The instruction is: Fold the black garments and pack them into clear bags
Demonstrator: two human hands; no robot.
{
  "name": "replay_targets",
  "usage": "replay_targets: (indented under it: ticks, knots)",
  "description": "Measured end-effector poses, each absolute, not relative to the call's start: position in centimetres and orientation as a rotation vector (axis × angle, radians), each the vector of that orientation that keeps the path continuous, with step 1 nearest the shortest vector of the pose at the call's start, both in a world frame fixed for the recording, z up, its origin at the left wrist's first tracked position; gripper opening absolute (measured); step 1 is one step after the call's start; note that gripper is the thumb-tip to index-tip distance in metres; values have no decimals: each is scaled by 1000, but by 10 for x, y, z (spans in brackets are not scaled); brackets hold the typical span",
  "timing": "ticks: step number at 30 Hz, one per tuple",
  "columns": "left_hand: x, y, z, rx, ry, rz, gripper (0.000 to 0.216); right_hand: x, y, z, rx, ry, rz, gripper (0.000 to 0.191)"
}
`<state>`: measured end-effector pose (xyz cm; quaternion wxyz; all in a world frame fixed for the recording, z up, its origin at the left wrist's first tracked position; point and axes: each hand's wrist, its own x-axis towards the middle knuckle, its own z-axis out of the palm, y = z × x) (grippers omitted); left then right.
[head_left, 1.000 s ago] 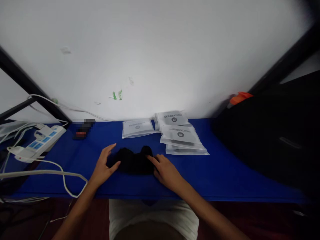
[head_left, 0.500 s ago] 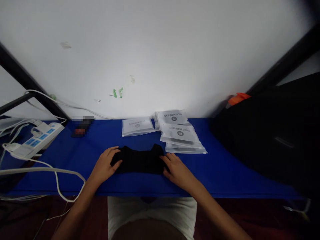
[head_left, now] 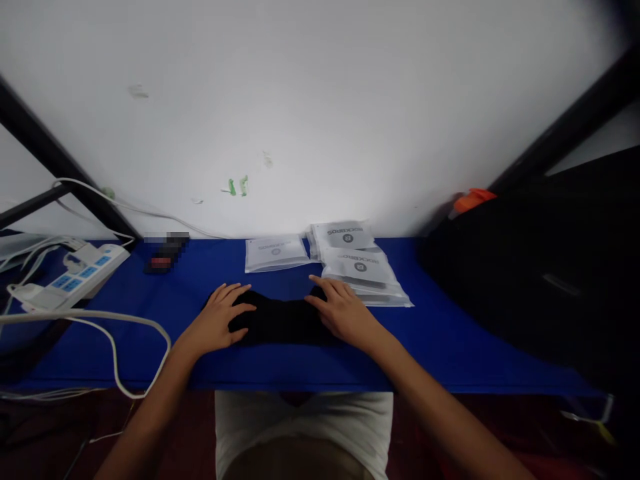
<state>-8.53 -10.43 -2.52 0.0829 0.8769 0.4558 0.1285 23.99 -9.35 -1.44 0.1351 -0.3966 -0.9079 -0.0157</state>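
Observation:
A piece of black cloth lies stretched sideways on the blue table, near its front edge; its exact kind cannot be made out. My left hand rests over its left end with the fingers spread and pressing on the fabric. On the other end lies my right hand, fingers extended across the cloth, the forefinger reaching toward the plastic bags. Behind the cloth are several frosted zip bags with dark print, partly overlapping, and another frosted bag to their left.
A white power strip with plugs and a looping white cable occupy the left side. A dark, partly pixelated object lies at the back left. A large black item covers the right end of the blue table.
Both hands have gone from gripping the cloth's ends to lying over them with fingers outstretched. The cloth's raised corners now lie flatter and its ends reach further out.

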Motion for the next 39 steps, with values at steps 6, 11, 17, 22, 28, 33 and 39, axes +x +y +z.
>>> replay_targets:
  ticks: [6,11,17,22,28,33,39]
  knots:
    - [-100,-98,-24,2511,1331,299,32,240,-63,-9,-1082,-2591,-8,9]
    - [-105,-82,-26,2451,1300,382,17,229,-41,0,-1299,-2615,-77,8]
    - [-100,-46,-26,2384,1898,400,23,209,-23,-7,-1499,-2478,-231,23]
    - [-107,-47,-23,2445,2008,460,31,197,-41,-16,-1353,-2477,-369,35]
    - [-140,-54,-37,2336,1655,420,32,193,-58,-27,-1199,-2738,-213,23]
    - [-157,-45,-36,2250,1840,428,32,195,-53,-37,-1246,-2726,-106,28]
    - [-121,-63,-38,2484,2083,570,32,204,-48,-40,-1202,-2743,11,30]
